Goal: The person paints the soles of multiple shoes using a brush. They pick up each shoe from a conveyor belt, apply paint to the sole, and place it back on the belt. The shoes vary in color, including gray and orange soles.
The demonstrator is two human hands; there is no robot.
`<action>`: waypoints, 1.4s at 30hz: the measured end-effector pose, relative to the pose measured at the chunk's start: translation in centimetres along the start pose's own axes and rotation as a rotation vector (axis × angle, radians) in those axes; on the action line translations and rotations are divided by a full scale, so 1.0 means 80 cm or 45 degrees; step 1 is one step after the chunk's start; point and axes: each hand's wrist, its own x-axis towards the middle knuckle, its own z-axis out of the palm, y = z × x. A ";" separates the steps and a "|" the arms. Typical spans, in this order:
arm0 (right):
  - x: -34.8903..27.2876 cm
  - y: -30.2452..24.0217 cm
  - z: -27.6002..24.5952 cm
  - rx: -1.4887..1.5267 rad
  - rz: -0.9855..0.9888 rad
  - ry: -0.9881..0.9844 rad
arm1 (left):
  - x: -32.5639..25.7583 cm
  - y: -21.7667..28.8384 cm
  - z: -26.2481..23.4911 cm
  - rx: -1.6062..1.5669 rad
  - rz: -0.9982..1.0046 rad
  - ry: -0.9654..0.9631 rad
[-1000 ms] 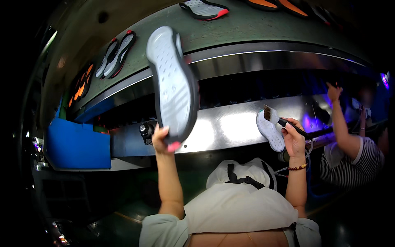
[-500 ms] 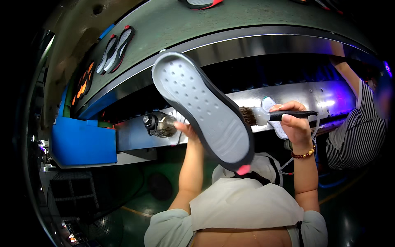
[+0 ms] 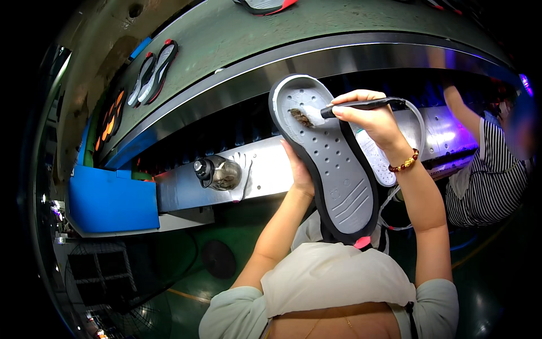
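A: Report the state of each hand.

B: Your left hand (image 3: 301, 172) grips the grey shoe sole (image 3: 327, 161) from behind, fingers wrapped at its left edge. The sole stands near upright at frame centre, tread side facing you, pink tab at 6 o'clock. Your right hand (image 3: 372, 118) is closed around the black brush (image 3: 339, 109); the bristles touch the sole's upper end, toward 11 o'clock.

A: What surrounds the sole?

B: A second sole (image 3: 375, 158) lies on the steel shelf (image 3: 259, 169) just right of it. A clear bottle (image 3: 217, 172) sits at 9 o'clock. A blue bin (image 3: 113, 200) lies further left. A striped-sleeved co-worker (image 3: 485, 181) stands at 3 o'clock.
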 end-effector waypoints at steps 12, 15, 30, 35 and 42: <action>-0.095 0.037 0.033 -0.817 -0.647 -0.113 | 0.024 0.023 -0.018 0.081 0.185 0.299; -0.125 0.026 0.002 -0.664 -0.257 -0.480 | 0.017 0.039 -0.030 0.102 0.158 0.183; -0.059 -0.030 -0.006 -0.158 -0.420 -0.447 | 0.011 0.013 0.027 0.097 0.162 0.076; -0.058 -0.030 -0.004 -0.384 -0.438 -0.404 | 0.015 0.011 0.012 0.125 0.195 0.063; -0.061 -0.024 -0.018 -0.180 -0.160 -0.251 | 0.018 0.028 0.023 0.182 0.345 0.135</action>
